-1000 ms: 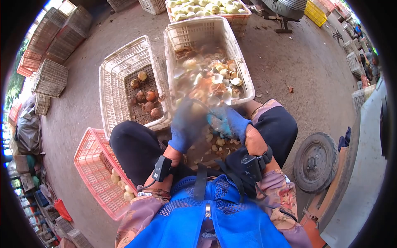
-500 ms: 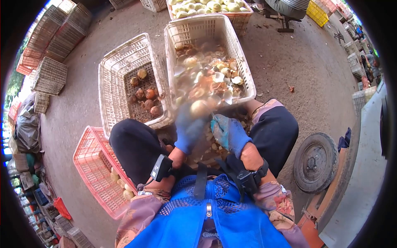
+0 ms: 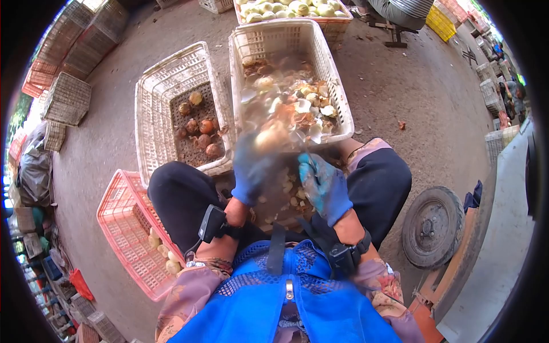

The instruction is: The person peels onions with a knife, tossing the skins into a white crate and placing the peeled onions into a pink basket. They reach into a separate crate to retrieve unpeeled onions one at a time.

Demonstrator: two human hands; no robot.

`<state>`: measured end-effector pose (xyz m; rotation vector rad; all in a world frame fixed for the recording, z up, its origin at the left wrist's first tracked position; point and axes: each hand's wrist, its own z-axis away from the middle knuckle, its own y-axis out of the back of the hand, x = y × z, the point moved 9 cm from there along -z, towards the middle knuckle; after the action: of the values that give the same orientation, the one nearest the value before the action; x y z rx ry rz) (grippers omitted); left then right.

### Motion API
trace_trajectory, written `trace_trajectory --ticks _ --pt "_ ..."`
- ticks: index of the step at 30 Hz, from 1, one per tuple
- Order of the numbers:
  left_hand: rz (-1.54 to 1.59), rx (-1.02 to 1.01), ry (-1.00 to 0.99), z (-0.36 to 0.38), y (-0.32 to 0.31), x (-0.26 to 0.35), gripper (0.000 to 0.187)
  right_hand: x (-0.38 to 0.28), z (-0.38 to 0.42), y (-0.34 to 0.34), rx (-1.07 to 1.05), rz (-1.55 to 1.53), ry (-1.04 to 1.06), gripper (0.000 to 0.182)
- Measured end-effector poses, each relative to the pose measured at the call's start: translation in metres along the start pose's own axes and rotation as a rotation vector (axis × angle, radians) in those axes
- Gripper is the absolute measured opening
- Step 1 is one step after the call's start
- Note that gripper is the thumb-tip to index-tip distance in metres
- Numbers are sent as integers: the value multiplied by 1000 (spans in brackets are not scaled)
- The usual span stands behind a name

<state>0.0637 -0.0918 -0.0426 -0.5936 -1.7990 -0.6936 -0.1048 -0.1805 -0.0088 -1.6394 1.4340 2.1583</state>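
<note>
In the head view, my left hand [image 3: 251, 171], in a blue glove, is closed on a pale peeled onion [image 3: 273, 137], both smeared by motion. The onion is over the near edge of a white crate [image 3: 233, 86] of onion skins and scraps [image 3: 303, 106]. To its right, my right hand [image 3: 325, 186], in a wet blue glove, is closed round a small knife [image 3: 309, 152]; only a thin, blurred part of it shows above the fingers. Several unpeeled onions [image 3: 206, 126] lie in another white crate [image 3: 150, 114] on the left.
A pink crate [image 3: 123, 228] by my left knee holds several peeled onions [image 3: 163, 250]. Beyond the scrap crate stands a crate heaped with peeled onions [image 3: 286, 8]. A wheel [image 3: 433, 227] lies at right. A seated person [image 3: 400, 11] is at the top.
My left hand has moved slightly left with the onion, away from my right hand. My right hand has shifted a little right and turned, and the gap between the hands is wider.
</note>
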Motion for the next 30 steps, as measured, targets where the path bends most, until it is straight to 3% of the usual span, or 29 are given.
trace_trajectory --ticks 1,2,5,7,9,10,12,16,18,19,21,22,24,28,30 --pt "4 -5 -4 1 -2 2 46 -14 -7 9 77 -79 103 31" --pt "13 -50 19 4 -7 2 50 -13 -14 6 25 -132 66 41" --pt "14 -152 27 12 -13 6 60 -5 -33 -6 17 -212 105 27" --pt "91 -194 -31 14 -16 10 62 -17 -38 -2 -22 -84 190 28" --pt "94 -243 -23 17 -20 17 65 17 -23 -29 -286 -658 -629 31" --pt "95 -295 -15 20 -24 19 68 22 -22 -31 -286 -659 -632 31" --pt "112 -318 -7 23 -28 19 69 19 -29 -24 -294 -394 -355 33" --pt "84 -297 67 30 -27 -9 69 24 -27 -34 -404 -306 -333 32" --pt "19 -273 -9 30 -26 -8 67 29 -21 -52 -474 -674 -435 34" --pt "-45 -246 -86 29 -24 -4 65 29 -23 -55 -473 -675 -435 34" --pt "-47 -224 -73 29 -24 -5 64 47 -18 -62 -357 -811 -706 24" --pt "-48 -202 -59 29 -23 -7 62 65 -17 -78 -358 -813 -707 24" --pt "-34 -210 -14 29 -24 -10 62 59 -40 -74 -60 371 176 14" --pt "117 -180 52 30 -24 -16 58 42 -53 -36 -4 120 120 17" --pt "45 -164 24 23 -24 -2 56 48 -54 -30 -64 -157 19 22"
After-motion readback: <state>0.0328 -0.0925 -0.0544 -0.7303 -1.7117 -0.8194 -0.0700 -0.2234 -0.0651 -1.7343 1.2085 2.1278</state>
